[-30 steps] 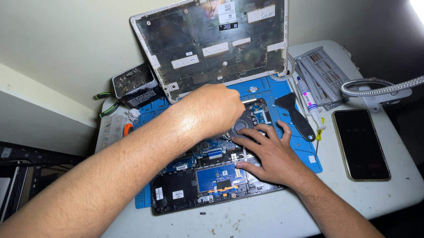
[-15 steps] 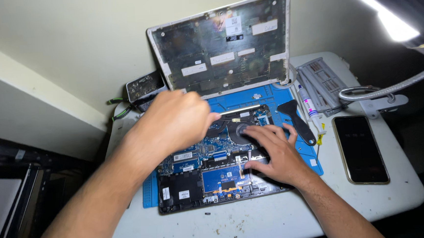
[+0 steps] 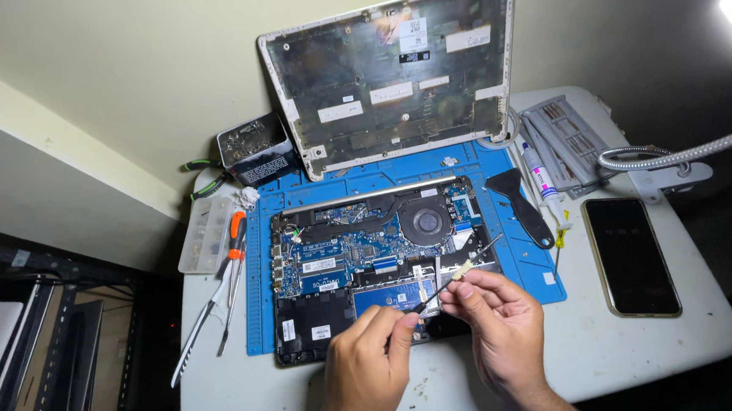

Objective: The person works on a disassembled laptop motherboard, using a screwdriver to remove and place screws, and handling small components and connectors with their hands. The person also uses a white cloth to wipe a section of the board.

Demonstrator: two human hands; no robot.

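Pinching a thin tool (image 3: 451, 281) in both grips, left hand (image 3: 367, 366) and right hand (image 3: 500, 316) hover over the opened laptop (image 3: 360, 248) beside a black scraper (image 3: 523, 204).

Single head-worn view, steeply downward, close over the opened laptop (image 3: 369, 256) on the table (image 3: 646, 349).

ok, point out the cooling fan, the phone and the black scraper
cooling fan (image 3: 425, 221): head view, on its round hub.
phone (image 3: 631, 254): head view, middle of its dark screen.
black scraper (image 3: 521, 201): head view, on its handle.
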